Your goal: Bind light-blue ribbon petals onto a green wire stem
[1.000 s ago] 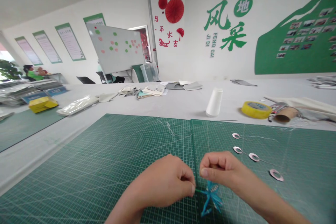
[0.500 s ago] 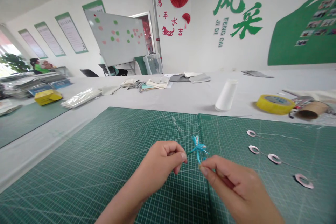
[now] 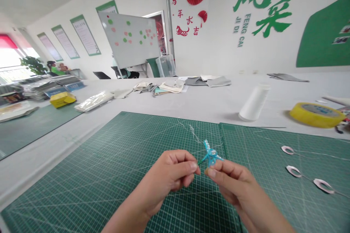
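Between my two hands is a small blue flower-like ornament [image 3: 211,153] with pale bead-like spots, looped petals and a thin green stem [image 3: 201,161]. My left hand [image 3: 175,169] pinches the stem between thumb and forefinger. At the flower's lower right, my right hand [image 3: 232,180] has its thumb and fingertips closed on one of the blue petals. Both hands hover over a green gridded cutting mat [image 3: 131,156]. My right fingertips hide part of the flower.
Several pale rings with threads, one a ring [image 3: 294,171], lie on the right-hand mat. Behind stand a white thread cone [image 3: 254,102] and yellow tape roll [image 3: 317,114]. Loose thread [image 3: 194,133], fabric pieces [image 3: 172,86] and a yellow box [image 3: 62,99] lie farther off.
My view has turned a little to the left. The right fingers have moved up closer on the flower's petal, and the flower has turned slightly. The left hand keeps its pinch on the stem.
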A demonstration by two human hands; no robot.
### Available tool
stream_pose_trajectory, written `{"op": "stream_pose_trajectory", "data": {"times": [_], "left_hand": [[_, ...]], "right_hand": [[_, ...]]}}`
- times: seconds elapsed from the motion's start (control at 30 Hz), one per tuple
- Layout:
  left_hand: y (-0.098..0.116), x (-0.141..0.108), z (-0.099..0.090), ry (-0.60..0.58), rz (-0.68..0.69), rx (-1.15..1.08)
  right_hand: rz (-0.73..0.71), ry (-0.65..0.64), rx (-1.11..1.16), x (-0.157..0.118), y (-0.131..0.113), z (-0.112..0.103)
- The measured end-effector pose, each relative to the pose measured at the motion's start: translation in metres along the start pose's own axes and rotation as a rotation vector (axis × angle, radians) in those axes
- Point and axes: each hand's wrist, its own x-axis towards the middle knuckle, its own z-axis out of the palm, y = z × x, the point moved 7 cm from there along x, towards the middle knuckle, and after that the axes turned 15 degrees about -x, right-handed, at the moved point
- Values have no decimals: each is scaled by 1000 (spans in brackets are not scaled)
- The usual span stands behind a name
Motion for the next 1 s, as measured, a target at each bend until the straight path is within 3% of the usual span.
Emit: {"op": "stream_pose_trajectory", "data": {"times": [0.13, 0.4, 0.53, 0.6, 0.7, 0.9, 1.0], "left_hand": [[-1, 0, -4, -87, -49, 69], [-8, -1, 7, -465, -280, 192], [-11, 1, 12, -580, -356, 420], [-9, 5, 11, -551, -330, 579], [-1, 13, 5, -404, -241, 735], [10, 27, -11, -154, -99, 748], [10, 35, -16, -75, -56, 744]], "right_hand": [[28, -146, 84, 10, 2, 11], [23, -437, -4, 20, 19, 16], [10, -578, -108, 22, 11, 15], [2, -561, -181, 23, 3, 10], [-34, -414, -343, 25, -10, -2], [-109, -101, -663, 19, -30, -17], [-228, 41, -858, 15, -42, -20]]}}
